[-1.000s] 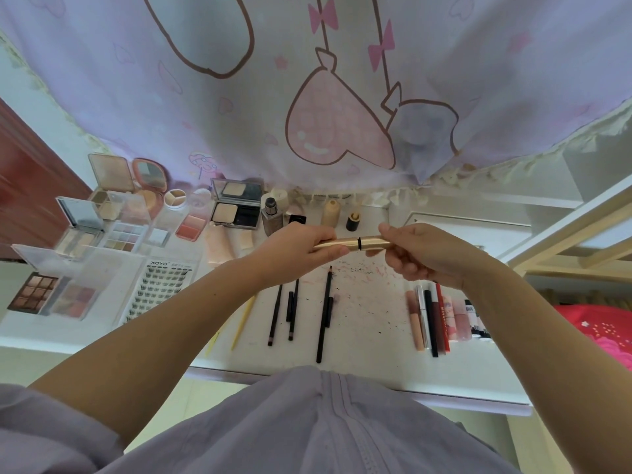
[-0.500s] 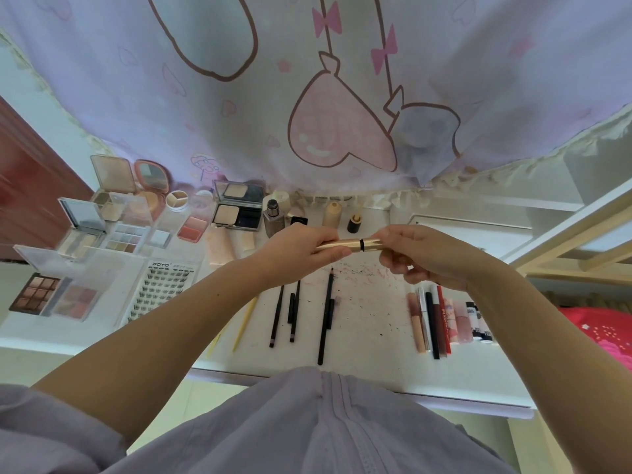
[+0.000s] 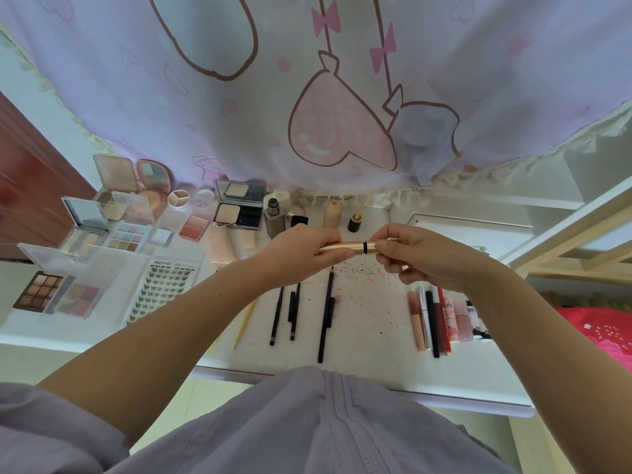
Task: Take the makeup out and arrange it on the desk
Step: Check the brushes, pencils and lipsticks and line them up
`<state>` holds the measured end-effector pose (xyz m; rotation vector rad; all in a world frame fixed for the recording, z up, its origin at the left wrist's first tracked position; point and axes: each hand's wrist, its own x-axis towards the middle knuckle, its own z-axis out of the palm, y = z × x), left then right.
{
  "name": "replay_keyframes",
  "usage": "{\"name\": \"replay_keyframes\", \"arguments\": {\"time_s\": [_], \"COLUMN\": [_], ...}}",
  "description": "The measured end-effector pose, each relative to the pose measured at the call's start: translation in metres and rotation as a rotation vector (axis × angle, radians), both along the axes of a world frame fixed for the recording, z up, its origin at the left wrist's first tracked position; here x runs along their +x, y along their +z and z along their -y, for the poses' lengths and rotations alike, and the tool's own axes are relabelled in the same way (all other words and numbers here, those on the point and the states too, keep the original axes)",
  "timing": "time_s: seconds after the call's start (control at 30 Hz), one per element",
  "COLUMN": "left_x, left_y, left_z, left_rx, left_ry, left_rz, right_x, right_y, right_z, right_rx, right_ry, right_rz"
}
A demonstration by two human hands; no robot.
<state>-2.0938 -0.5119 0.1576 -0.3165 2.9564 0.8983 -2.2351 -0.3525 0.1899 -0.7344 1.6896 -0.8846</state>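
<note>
I hold a slim gold makeup tube (image 3: 349, 247) with a black ring level above the white desk (image 3: 362, 336). My left hand (image 3: 304, 253) grips its left end and my right hand (image 3: 415, 256) pinches its right end. Below it black pencils (image 3: 325, 313) lie in a row. A group of lip tubes (image 3: 441, 319) lies to the right. Open palettes (image 3: 113, 230) and a lash tray (image 3: 160, 289) cover the desk's left side.
Small bottles (image 3: 331, 213) and an open compact (image 3: 239, 208) stand along the back under a hanging pink-and-lilac curtain (image 3: 342, 97). Red and black smudges mark the desk's middle. A red cloth (image 3: 602, 333) lies right of the desk, with white shelf rails above it.
Both hands have stayed on the gold tube, which is still held level. My right hand has slid slightly inward along the tube.
</note>
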Motion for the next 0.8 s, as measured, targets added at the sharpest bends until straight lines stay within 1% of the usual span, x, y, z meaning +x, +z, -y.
{"name": "replay_keyframes", "arguments": {"time_s": [0.17,0.3,0.43,0.57,0.73,0.8], "left_x": [-0.0004,-0.0001,-0.0006,0.0017,0.0008,0.0003], "left_y": [-0.0009,-0.0009,0.0016,0.0017,0.0034,0.0022], "left_z": [-0.0021,-0.0001,-0.0012,0.0014,0.0035,0.0040], "left_rx": [-0.002,0.024,0.008,0.019,-0.017,-0.032], "left_ry": [-0.004,0.012,0.000,0.019,0.008,0.003], "left_rz": [-0.005,-0.030,-0.025,-0.034,-0.010,-0.009], "right_x": [0.0009,0.0025,0.0015,0.0022,0.0007,0.0006], "right_y": [-0.0020,-0.0012,0.0002,0.0005,-0.0009,0.0002], "right_z": [-0.0005,-0.0010,-0.0001,0.0018,0.0043,0.0049], "right_rx": [0.029,-0.064,-0.018,-0.073,0.012,-0.009], "right_ry": [-0.011,-0.025,-0.001,0.004,-0.001,0.015], "right_rz": [0.030,0.004,-0.004,-0.029,-0.025,-0.056]}}
